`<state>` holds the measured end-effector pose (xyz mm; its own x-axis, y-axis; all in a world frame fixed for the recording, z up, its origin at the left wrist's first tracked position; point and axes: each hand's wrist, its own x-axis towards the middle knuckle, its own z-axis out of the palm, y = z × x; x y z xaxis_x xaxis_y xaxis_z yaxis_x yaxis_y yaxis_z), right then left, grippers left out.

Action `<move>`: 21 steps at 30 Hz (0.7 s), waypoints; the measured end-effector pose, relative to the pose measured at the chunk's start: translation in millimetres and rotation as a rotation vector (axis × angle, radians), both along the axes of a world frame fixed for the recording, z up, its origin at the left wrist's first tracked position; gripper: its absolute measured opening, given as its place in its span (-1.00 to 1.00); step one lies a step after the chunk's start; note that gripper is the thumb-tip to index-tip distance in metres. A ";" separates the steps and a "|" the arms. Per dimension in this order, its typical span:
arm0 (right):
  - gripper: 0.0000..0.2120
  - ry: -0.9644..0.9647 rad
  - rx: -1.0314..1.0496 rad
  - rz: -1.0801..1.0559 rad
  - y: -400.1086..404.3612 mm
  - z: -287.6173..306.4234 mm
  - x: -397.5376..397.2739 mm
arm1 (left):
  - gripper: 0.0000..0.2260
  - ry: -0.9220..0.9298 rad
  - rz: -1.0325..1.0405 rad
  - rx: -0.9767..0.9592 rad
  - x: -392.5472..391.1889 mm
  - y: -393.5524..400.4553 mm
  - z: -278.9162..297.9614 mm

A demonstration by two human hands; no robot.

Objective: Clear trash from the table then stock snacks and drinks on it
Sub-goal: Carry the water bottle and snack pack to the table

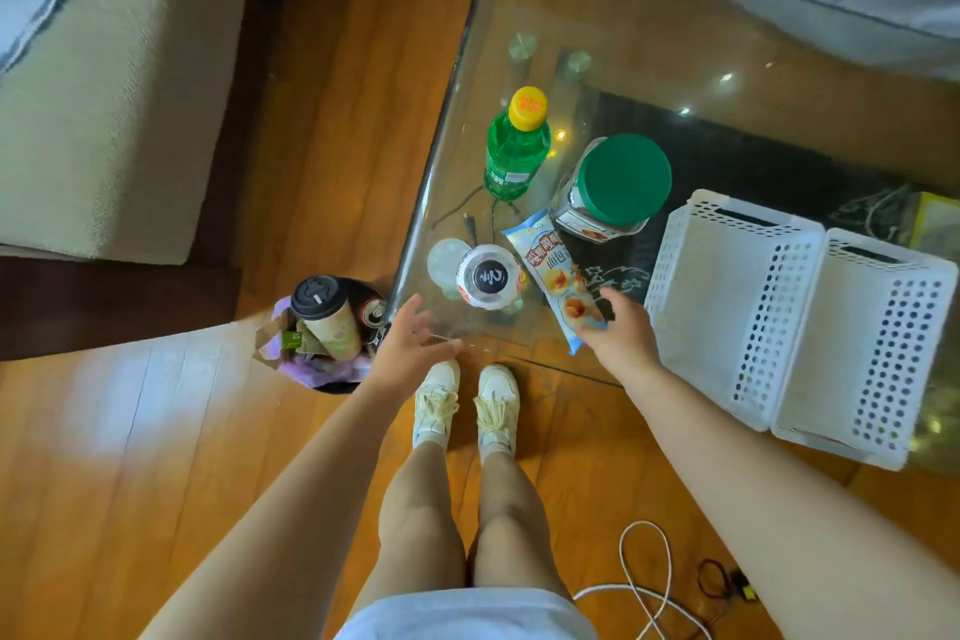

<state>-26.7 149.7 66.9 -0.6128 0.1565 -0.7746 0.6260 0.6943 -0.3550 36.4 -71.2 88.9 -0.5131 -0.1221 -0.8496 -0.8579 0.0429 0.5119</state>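
Left hand [415, 338] grip spread, right hand [621, 327] on snack packet [550, 276] (grip unclear), 2 baskets [727, 307] beside

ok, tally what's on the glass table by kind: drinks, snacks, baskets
Drinks: 2, green bottle and white bottle
Snacks: 2, green-lidded jar and snack packet
Baskets: 2, left basket and right basket
Total: 6

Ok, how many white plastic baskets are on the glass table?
2. One white basket lies beside the green-lidded jar; the second basket lies against its far side, at the glass table edge. Both look empty.
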 end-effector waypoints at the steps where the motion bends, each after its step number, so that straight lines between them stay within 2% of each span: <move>1: -0.46 -0.031 -0.021 0.006 1.5 12.4 5.1 | -0.38 -0.059 0.023 0.022 7.5 -1.8 10.2; 4: -0.60 -0.121 -0.100 0.021 1.1 50.2 21.9 | -0.63 -0.148 0.064 0.049 33.3 -8.4 44.1; 6: -0.68 -0.158 -0.137 0.030 -5.9 77.2 28.9 | -0.76 -0.130 0.107 0.039 52.3 -15.3 69.0; 9: -0.79 -0.170 -0.164 0.154 -23.4 112.9 40.4 | -0.93 -0.115 0.248 0.002 91.5 -25.2 102.0; 15: -0.87 -0.219 -0.167 0.531 -82.2 156.8 82.8 | -0.84 -0.149 0.663 -0.024 207.3 -38.0 147.7; 21: -0.92 -0.241 -0.149 0.939 -166.0 172.8 154.8 | -0.87 -0.212 1.172 -0.062 351.2 -18.5 166.2</move>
